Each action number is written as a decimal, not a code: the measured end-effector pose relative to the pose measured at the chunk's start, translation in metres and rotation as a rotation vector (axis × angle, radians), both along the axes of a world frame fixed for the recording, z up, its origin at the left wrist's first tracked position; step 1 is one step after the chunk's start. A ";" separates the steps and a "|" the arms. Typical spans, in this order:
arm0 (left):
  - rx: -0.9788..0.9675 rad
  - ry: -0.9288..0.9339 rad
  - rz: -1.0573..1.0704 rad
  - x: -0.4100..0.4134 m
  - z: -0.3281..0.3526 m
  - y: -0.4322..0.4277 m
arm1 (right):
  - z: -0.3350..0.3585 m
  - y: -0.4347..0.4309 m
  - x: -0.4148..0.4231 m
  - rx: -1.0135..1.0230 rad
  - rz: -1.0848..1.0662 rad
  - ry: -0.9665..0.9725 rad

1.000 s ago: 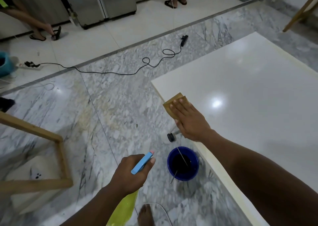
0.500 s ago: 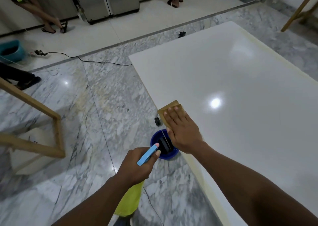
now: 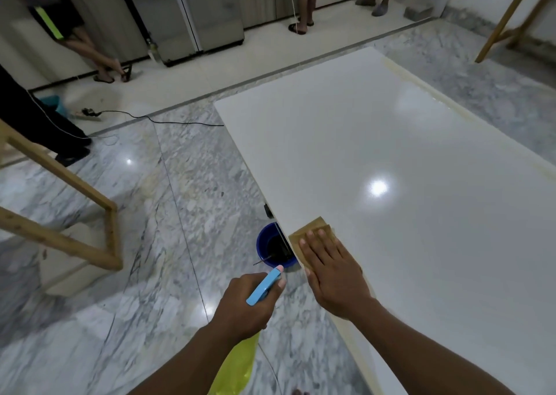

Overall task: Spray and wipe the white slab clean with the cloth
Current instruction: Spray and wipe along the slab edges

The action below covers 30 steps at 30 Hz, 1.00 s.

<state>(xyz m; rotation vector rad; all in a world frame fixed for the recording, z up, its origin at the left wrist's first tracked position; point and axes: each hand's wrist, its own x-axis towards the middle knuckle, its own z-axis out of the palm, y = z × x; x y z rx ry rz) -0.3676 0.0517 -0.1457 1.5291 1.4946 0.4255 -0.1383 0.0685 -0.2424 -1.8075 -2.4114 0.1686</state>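
cloth (image 3: 304,238): on white slab (image 3: 391,154), at its near-left edge.
R hand (image 3: 334,271): flat, fingers straight, pressing cloth.
L hand (image 3: 249,301): curled round spray bottle (image 3: 264,286), just off slab's left edge.
reach: slab's long axis runs fwd-right from cloth; R hand nearer.

White slab (image 3: 406,160), glossy, with one bright lamp reflection near its middle. Flat on it at the near left edge, a tan cloth (image 3: 313,224), one corner just reaching that edge, pressed under the straight fingers of the right hand (image 3: 334,271). Around the slab, grey-veined marble floor (image 3: 168,214). Standing on that floor at the slab's near left edge and partly hidden beneath it, a blue bucket (image 3: 266,245) (dark inside, contents unclear). Well left of the slab, a wooden frame (image 3: 113,238). From behind the slab's far left corner, a black cable (image 3: 168,120), running left to a power strip (image 3: 88,112) on paler tile.
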 end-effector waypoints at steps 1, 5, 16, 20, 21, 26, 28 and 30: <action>0.002 0.001 -0.009 0.001 0.000 -0.005 | 0.000 -0.010 0.003 -0.004 -0.006 -0.002; 0.000 -0.001 -0.040 0.003 0.000 -0.029 | -0.002 -0.047 0.014 -0.004 -0.020 0.004; 0.035 -0.008 -0.105 0.000 -0.008 -0.118 | -0.003 -0.159 0.036 0.052 -0.042 0.051; 0.056 -0.014 -0.116 0.007 -0.003 -0.147 | -0.003 -0.201 0.044 0.091 -0.060 0.133; 0.052 -0.023 -0.120 0.008 0.000 -0.154 | -0.004 -0.210 0.044 0.095 -0.069 0.183; 0.037 -0.082 -0.125 0.010 0.020 -0.174 | 0.044 -0.211 0.037 -0.074 -0.338 0.607; 0.031 -0.089 -0.129 0.010 0.028 -0.173 | 0.097 -0.202 0.030 -0.220 -0.658 1.099; 0.043 -0.073 -0.150 0.011 0.035 -0.168 | 0.128 -0.194 0.032 -0.442 -0.961 1.712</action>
